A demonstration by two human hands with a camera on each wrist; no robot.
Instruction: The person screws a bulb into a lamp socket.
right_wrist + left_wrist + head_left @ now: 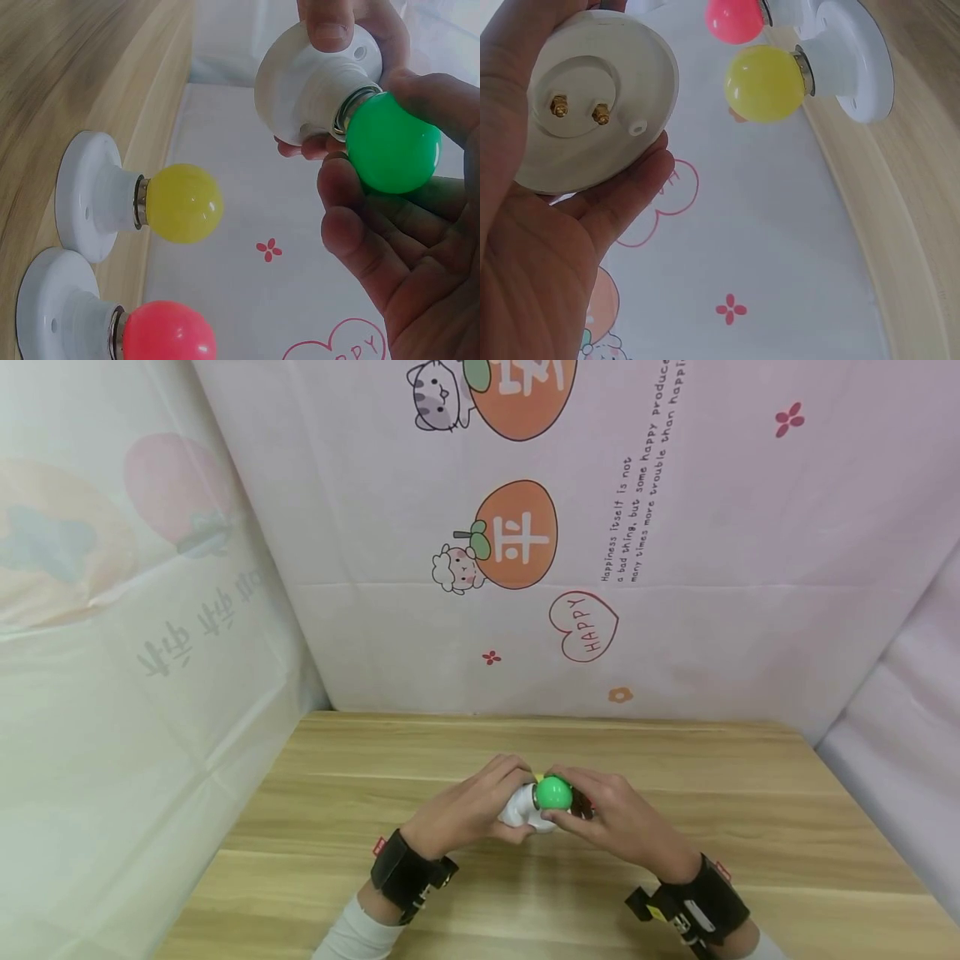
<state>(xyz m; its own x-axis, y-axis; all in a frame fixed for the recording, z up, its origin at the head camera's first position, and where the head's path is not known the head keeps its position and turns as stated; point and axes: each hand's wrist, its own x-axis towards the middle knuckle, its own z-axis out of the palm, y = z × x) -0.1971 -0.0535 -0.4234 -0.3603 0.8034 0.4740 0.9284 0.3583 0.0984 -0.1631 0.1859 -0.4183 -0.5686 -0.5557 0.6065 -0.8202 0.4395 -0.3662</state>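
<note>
My left hand (472,808) grips a round white lamp holder (281,105) by its rim, tilted so that the socket faces toward my right hand. Two brass screws (601,113) show on the underside of its base in the left wrist view. My right hand (622,820) pinches a green light bulb (394,146) between thumb and fingertips. The bulb's metal screw base (351,106) sits at the socket mouth, partly inside it. Both hands are raised over the wooden table, close together.
Beyond the hands stand two more white lamp holders on the wooden table (337,827), one with a yellow bulb (184,203), one with a pinkish-red bulb (171,334). In the head view the hands mostly hide them. A printed white cloth (390,635) hangs behind the table.
</note>
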